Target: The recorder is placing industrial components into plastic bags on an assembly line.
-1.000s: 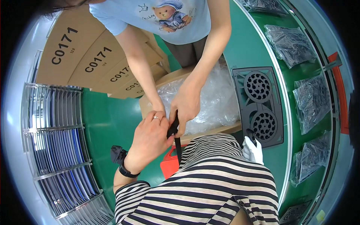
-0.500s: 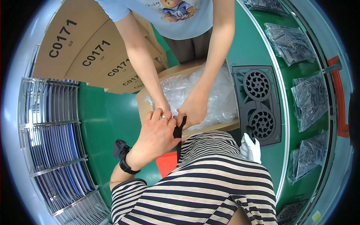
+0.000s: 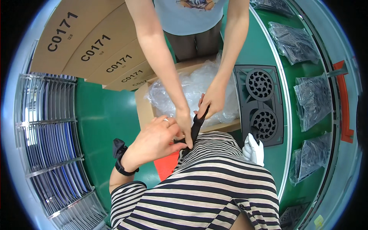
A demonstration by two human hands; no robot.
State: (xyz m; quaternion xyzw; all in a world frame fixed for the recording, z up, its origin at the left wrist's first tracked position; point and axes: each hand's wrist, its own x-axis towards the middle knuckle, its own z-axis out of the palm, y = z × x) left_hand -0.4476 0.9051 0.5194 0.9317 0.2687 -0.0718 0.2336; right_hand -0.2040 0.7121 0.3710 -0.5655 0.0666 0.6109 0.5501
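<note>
- Your bare left hand (image 3: 155, 136) is half curled, thumb and forefinger slightly parted, around the lower end of the black strap (image 3: 198, 125); I can't make out whether you pinch the strap or only touch the co-worker's fingers there.
- Your right hand (image 3: 253, 151), in a white glove, is loosely folded at the near left corner of the black tray (image 3: 283, 115). A dark rounded piece shows past the fingertips; whether you grip it, I can't tell.
- The strap slants up from your striped shirt (image 3: 218, 172) across the near edge of the cardboard box (image 3: 222, 127), left of its middle. A co-worker's upper hand (image 3: 214, 100) has its top end, and the lower hand (image 3: 185, 122) is close beside your thumb.
- To handle the strap well, pinch only its edge, thumb against forefinger, so the co-worker's fingers have room.
- It looks soft and could twist: lay it flat before drawing it snug, and pull gently, in line with its length.
- Mind your wristband (image 3: 124, 166); the strap could catch on it.
- Rest the gloved hand lightly, so the tray isn't nudged.
</note>
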